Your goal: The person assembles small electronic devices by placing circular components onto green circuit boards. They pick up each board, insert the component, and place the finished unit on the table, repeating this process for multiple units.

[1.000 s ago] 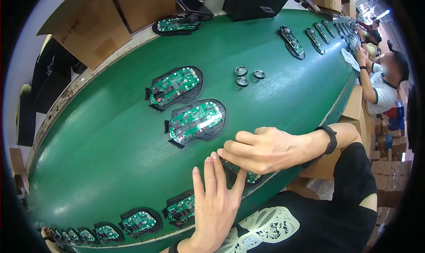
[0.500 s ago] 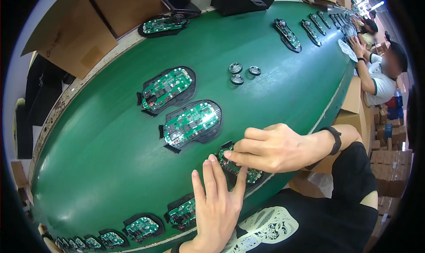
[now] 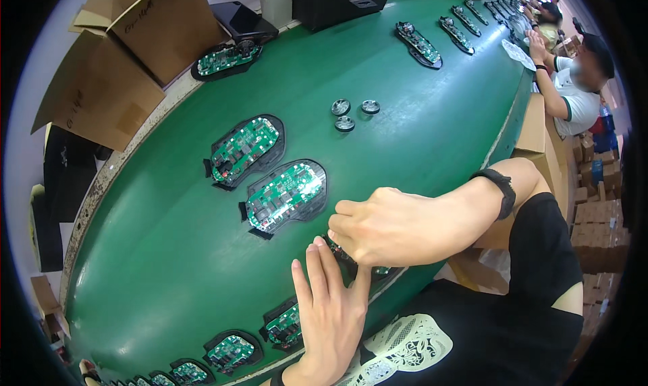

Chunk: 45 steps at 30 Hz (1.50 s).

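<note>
A green circuit board in a black housing (image 3: 382, 270) lies at the near edge of the green table, mostly covered by my hands. My right hand (image 3: 388, 227) is curled down over it, fingers bent and pressed together; whatever they pinch is hidden. Stretched out flat, my left hand (image 3: 332, 315) rests its fingertips along the near unit's left side, its thumb or forefinger reaching under my right hand. Just beyond, two more boards in black housings lie side by side, a nearer one (image 3: 287, 193) and a farther one (image 3: 246, 149). Another board (image 3: 285, 326) sits left of my left wrist.
Three small round wheel-like parts (image 3: 345, 124) stand mid-table. More board units (image 3: 233, 351) line the near edge, and others (image 3: 418, 45) the far right. Cardboard boxes (image 3: 169, 31) and a black box (image 3: 341, 4) border the far side. A co-worker (image 3: 574, 92) sits at right.
My right hand has turned over and curled further down on the board, hiding more of it. My left hand stays almost in place. The whole view has shifted slightly.
</note>
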### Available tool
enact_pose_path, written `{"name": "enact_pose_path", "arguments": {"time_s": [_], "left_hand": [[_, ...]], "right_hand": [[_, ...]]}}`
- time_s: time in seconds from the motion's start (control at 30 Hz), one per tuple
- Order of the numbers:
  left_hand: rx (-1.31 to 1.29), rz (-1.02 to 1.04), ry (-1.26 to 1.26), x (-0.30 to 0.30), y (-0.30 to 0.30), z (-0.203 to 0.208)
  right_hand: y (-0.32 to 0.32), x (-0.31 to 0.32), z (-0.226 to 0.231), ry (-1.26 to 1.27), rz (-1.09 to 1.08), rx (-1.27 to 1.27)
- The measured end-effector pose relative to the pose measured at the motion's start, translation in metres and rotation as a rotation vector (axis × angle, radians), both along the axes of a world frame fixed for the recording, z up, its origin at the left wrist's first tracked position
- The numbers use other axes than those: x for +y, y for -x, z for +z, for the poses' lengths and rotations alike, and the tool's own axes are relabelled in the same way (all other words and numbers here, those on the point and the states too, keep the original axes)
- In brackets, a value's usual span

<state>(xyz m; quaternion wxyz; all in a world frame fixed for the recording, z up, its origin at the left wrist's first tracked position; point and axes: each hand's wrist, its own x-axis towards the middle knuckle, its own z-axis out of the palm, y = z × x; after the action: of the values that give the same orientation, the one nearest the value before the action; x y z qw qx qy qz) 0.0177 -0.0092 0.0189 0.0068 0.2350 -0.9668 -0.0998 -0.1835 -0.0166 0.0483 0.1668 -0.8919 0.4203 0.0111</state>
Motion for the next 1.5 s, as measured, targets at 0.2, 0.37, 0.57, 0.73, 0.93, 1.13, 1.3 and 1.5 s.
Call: {"name": "enact_pose_path", "arguments": {"time_s": [0.2,0.37,0.57,0.73,0.93,1.13,1.3,1.5], "left_hand": [[-0.014,-0.004,0.049,0.001,0.004,-0.002],[-0.013,0.002,0.064,0.002,0.007,-0.002],[-0.006,-0.001,0.06,0.002,0.009,-0.002],[-0.047,-0.018,0.075,0.001,0.011,-0.002],[-0.019,-0.022,0.085,-0.003,0.0,-0.012],[-0.038,-0.039,0.07,-0.008,-0.004,-0.01],[-0.018,-0.071,0.093,-0.009,-0.004,-0.012],[0.019,-0.061,-0.007,-0.017,-0.007,-0.013]], "right_hand": [[-0.008,0.015,-0.006,0.092,-0.107,-0.004],[0.006,0.022,-0.016,0.135,-0.179,-0.144],[0.009,0.02,-0.015,0.124,-0.167,-0.137],[-0.006,0.041,-0.025,0.37,-0.135,0.005],[-0.009,0.048,-0.04,0.438,-0.137,-0.003],[-0.007,0.014,-0.035,0.109,-0.245,-0.178],[-0.005,0.041,-0.039,0.439,-0.173,-0.044],[0.01,0.049,-0.034,0.332,-0.387,-0.264]]}}
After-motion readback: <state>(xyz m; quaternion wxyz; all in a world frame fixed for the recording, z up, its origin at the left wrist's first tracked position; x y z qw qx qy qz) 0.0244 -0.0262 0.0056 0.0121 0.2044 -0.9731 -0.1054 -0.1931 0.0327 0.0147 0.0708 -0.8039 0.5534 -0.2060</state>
